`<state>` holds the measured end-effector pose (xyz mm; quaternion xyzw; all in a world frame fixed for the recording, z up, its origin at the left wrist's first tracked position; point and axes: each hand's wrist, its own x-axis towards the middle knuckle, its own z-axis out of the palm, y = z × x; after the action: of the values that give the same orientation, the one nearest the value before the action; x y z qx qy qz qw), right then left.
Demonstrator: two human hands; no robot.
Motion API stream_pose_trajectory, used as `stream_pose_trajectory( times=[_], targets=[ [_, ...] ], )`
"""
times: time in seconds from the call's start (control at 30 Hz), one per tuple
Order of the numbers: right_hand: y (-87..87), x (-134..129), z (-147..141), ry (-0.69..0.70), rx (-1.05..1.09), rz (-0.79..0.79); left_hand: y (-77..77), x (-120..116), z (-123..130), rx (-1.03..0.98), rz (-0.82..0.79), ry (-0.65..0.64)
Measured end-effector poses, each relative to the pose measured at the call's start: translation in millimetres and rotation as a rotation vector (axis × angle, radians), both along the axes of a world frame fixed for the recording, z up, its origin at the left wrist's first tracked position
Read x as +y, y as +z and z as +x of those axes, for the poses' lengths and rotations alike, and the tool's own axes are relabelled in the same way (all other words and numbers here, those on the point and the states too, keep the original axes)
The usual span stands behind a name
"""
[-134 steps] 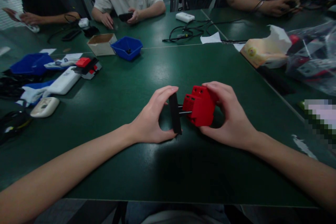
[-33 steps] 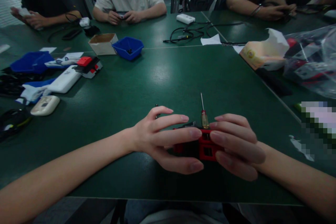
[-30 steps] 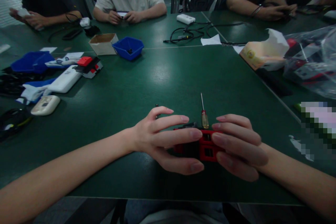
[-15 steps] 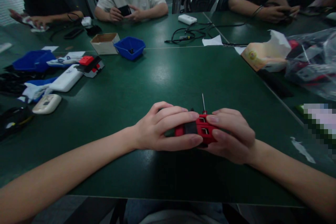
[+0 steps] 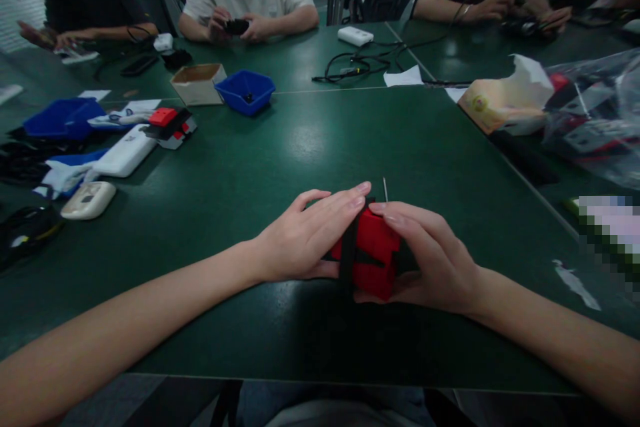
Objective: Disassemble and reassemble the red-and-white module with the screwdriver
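Between my two hands, over the near middle of the green table, is a red and black blocky plastic piece (image 5: 375,250). My left hand (image 5: 307,233) is closed on its left side, fingers stretched along the black part and thumb below. My right hand (image 5: 435,253) grips its right side, fingertips on the top edge and thumb underneath. Just beyond the right fingers the thin metal shaft of a screwdriver (image 5: 385,189) shows; its handle is hidden behind that hand.
At the left lie a red, black and grey block piece (image 5: 170,127), a white box (image 5: 126,151) and a cream rounded case (image 5: 89,200). Further back stand a blue bin (image 5: 245,95) and a cardboard box (image 5: 199,88). A tissue pack (image 5: 505,107) is at right. Co-workers sit across the table.
The red and black piece has been turned in my hands, so a broader red face now shows instead of the side with openings. Both hands have shifted their fingers on it.
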<state>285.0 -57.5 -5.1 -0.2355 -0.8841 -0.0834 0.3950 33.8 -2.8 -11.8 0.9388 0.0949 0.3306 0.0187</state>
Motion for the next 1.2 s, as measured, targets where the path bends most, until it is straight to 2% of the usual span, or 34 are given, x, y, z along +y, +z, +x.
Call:
stream_pose_trajectory(
  times=[0.23, 0.43, 0.67, 0.9, 1.2],
  targets=[
    [-5.1, 1, -3, -0.046, 0.021, -0.029, -6.2, 1, -1, 0.038, -0.164, 0.013],
    [-7.7, 1, -6, -0.071, 0.026, -0.076, -0.5, -1, 0, 0.005, -0.108, 0.038],
    [-10.3, 5, -4, -0.056, -0.025, -0.249, -2.5, 2, 0, 0.011, -0.056, 0.053],
    [-7.2, 8, 3, -0.03, -0.022, -0.184, -2.3, 6, -1, 0.015, -0.21, -0.018],
    [-6.8, 10, 5, -0.076, 0.014, -0.184, -5.3, 8, -3, 0.04, -0.248, 0.055]
  ],
)
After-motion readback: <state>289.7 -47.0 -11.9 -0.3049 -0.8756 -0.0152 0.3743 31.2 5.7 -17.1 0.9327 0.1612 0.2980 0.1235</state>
